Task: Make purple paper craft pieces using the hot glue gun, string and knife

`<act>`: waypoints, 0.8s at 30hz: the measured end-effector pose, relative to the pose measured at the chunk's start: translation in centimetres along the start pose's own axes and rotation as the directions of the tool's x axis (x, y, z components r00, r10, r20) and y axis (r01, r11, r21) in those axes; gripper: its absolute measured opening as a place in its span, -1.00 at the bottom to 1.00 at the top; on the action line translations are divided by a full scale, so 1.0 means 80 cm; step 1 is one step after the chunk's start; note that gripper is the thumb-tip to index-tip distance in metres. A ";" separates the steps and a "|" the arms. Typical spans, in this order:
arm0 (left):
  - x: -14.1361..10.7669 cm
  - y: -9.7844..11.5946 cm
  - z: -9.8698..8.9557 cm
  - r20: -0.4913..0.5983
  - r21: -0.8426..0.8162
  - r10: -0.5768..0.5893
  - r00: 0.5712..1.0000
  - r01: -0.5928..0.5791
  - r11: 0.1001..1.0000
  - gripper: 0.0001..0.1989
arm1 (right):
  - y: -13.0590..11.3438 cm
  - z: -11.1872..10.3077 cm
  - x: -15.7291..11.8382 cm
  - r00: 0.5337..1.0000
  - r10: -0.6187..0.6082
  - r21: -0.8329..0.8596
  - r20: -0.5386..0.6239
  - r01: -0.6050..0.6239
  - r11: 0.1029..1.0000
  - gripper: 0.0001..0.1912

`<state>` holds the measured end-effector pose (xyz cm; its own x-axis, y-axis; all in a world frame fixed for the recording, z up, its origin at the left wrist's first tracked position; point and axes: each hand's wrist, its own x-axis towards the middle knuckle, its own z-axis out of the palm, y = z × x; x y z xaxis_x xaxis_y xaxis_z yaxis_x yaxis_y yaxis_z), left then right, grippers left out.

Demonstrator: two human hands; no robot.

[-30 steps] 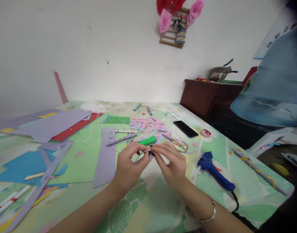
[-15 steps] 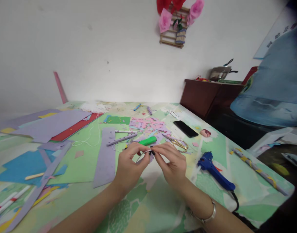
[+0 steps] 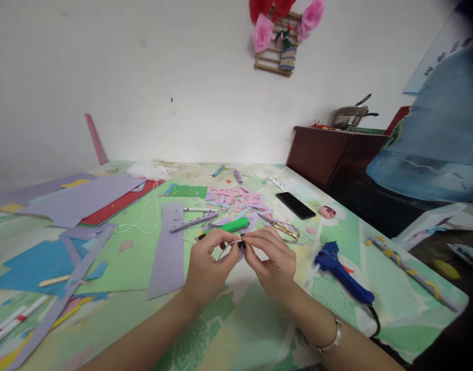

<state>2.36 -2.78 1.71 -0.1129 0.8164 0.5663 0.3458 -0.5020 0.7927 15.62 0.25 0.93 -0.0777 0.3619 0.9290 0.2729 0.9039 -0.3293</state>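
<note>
Both hands, left [image 3: 211, 260] and right [image 3: 273, 257], are pinching a thin white string [image 3: 233, 242] between the fingertips, above the desk [image 3: 255, 322]. Gold-handled scissors [image 3: 286, 230] and a green-handled tool [image 3: 236, 224] lie just beyond; a blue glue gun [image 3: 344, 273] rests to the right.

matt purple paper [image 3: 167, 252], shiny metal scissors [image 3: 277, 224] (smooth-looking)

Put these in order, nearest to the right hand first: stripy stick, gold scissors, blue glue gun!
1. Gold scissors: just beyond the right hand.
2. Blue glue gun: off to its right.
3. Stripy stick: farther right, near the edge of the table.
</note>
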 end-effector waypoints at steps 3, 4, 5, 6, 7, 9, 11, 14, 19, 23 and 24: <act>-0.001 0.002 0.001 0.003 -0.015 -0.023 1.000 0.023 1.000 -0.92 | 0.000 0.000 0.000 1.000 -0.015 0.001 0.000 0.015 1.000 -0.78; -0.001 0.003 0.001 0.002 -0.021 -0.026 1.000 0.026 0.999 -0.92 | 0.000 0.000 0.001 1.000 -0.018 0.002 0.001 0.018 1.000 -0.78; -0.001 0.003 0.001 0.002 -0.025 -0.026 1.000 0.026 0.999 -0.92 | 0.000 0.000 0.001 1.000 -0.019 0.000 0.003 0.019 1.000 -0.78; -0.001 0.004 0.002 0.002 -0.027 -0.025 1.000 0.025 0.999 -0.92 | 0.000 0.000 0.001 1.000 -0.020 -0.002 0.005 0.020 1.000 -0.78; -0.001 0.005 0.002 0.005 -0.027 -0.024 1.000 0.024 0.999 -0.92 | 0.000 0.000 0.000 1.000 -0.021 -0.005 0.005 0.021 1.000 -0.78; -0.001 0.005 0.002 0.014 -0.026 -0.029 0.999 0.029 0.999 -0.92 | 0.001 0.000 -0.001 1.000 -0.026 -0.007 0.003 0.027 1.000 -0.78; 0.000 0.004 0.001 0.019 -0.028 -0.041 0.999 0.042 0.999 -0.91 | 0.002 0.000 -0.002 1.000 -0.026 -0.005 0.003 0.026 1.000 -0.78; 0.002 0.001 0.000 0.013 -0.022 -0.049 0.999 0.049 0.999 -0.92 | 0.002 0.000 -0.002 1.000 -0.002 -0.005 0.022 0.002 1.000 -0.77; 0.005 -0.001 -0.003 -0.019 0.000 -0.063 0.998 0.063 0.998 -0.93 | 0.002 -0.005 0.003 0.991 0.105 0.104 0.079 -0.113 0.988 -0.77; 0.007 0.000 -0.004 -0.023 0.001 -0.082 0.996 0.082 0.997 -0.91 | 0.010 -0.007 0.004 0.884 0.435 0.374 0.171 -0.467 0.801 -0.85; 0.007 0.000 -0.005 -0.016 0.001 -0.078 0.997 0.078 0.997 -0.91 | 0.012 -0.006 0.003 0.828 0.518 0.436 0.214 -0.555 0.708 -0.88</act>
<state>1.97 -2.43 2.15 -0.1547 0.8482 0.5067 0.3373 -0.4367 0.8340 16.35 1.10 0.95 -0.1278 0.8166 0.5629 -0.1821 0.5386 -0.8227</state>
